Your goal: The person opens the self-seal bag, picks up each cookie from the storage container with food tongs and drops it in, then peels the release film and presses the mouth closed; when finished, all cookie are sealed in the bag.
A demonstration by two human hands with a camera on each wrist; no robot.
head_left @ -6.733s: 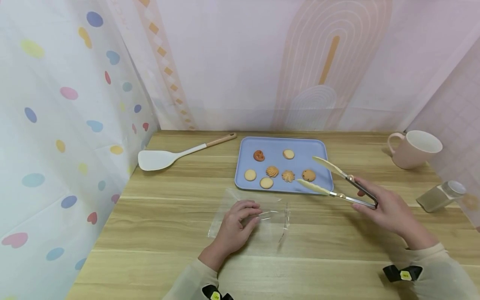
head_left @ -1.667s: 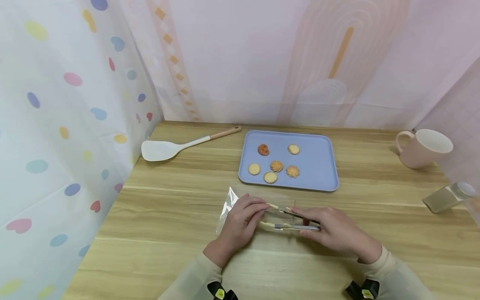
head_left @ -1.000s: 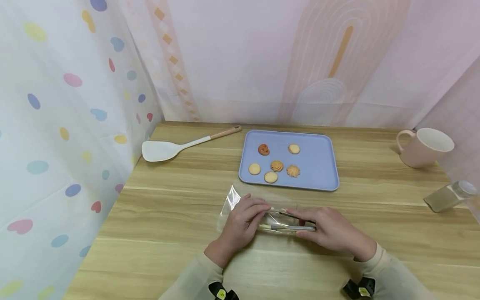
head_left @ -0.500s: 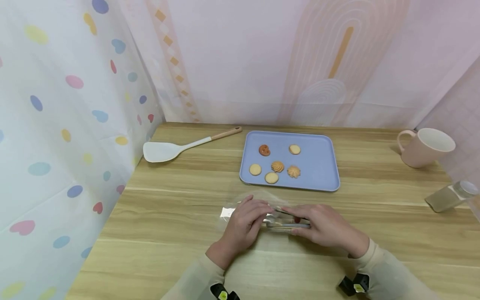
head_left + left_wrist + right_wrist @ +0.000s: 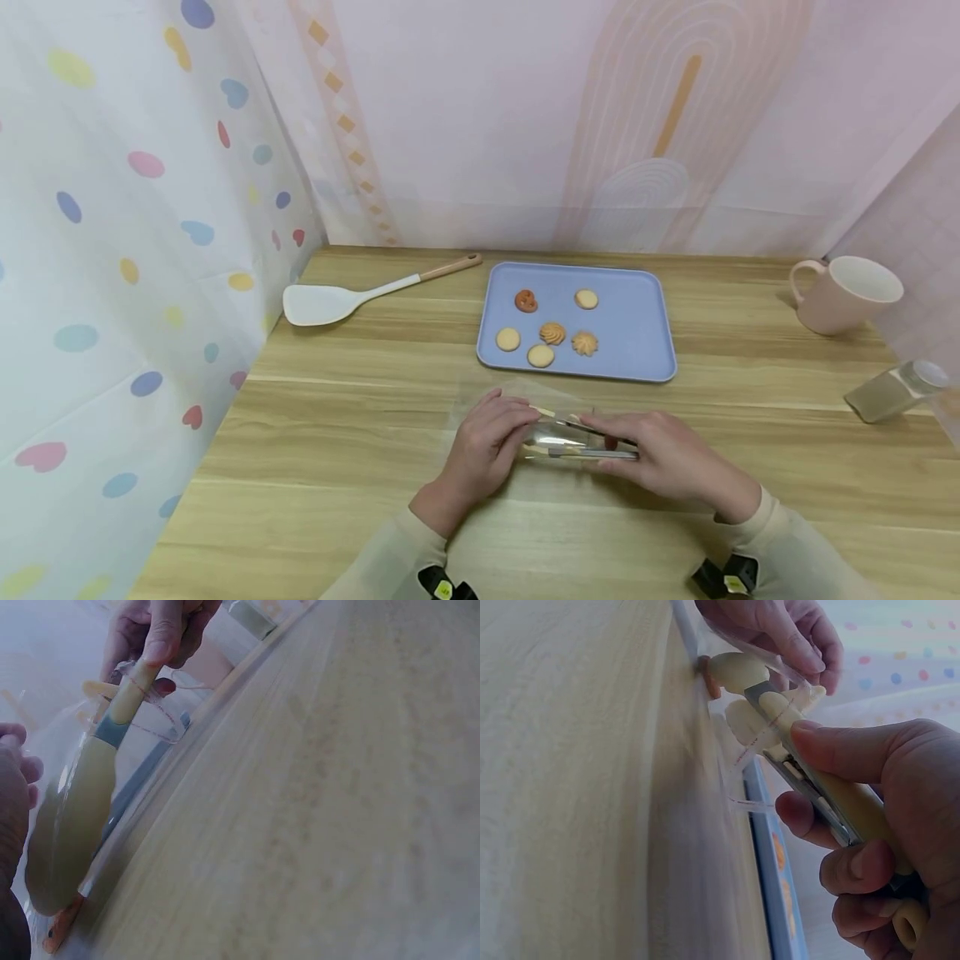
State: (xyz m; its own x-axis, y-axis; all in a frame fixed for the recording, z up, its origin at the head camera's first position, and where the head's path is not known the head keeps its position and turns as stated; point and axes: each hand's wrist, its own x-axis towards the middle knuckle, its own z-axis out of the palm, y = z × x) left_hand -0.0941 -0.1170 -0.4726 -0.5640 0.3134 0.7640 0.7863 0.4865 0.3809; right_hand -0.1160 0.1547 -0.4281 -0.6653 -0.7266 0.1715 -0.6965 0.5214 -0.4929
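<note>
My right hand [image 5: 663,457] grips a pair of tongs [image 5: 832,795] with cream tips and metal arms. The tips reach inside a clear plastic bag [image 5: 750,754], and in the head view the two arms stand apart. My left hand [image 5: 483,442] holds the bag near its middle, fingers bent over the film. A brown cookie [image 5: 64,926] lies by the tong tips at the table surface, apparently in the bag. Behind the hands, a blue tray [image 5: 637,333] bears several cookies, among them a swirl cookie [image 5: 552,333] and a reddish pretzel-shaped one [image 5: 526,301].
A white spatula [image 5: 322,305] with a wooden handle lies at the back left. On the right stand a pink mug [image 5: 843,300] and a glass jar [image 5: 892,393], which lies tilted on its side. Curtains border the table at the back and left.
The tongs went from the tray into the bag, and the chip cookie left the tray's right side. Lately the tongs slid deeper leftward, then drew back right with arms wider apart.
</note>
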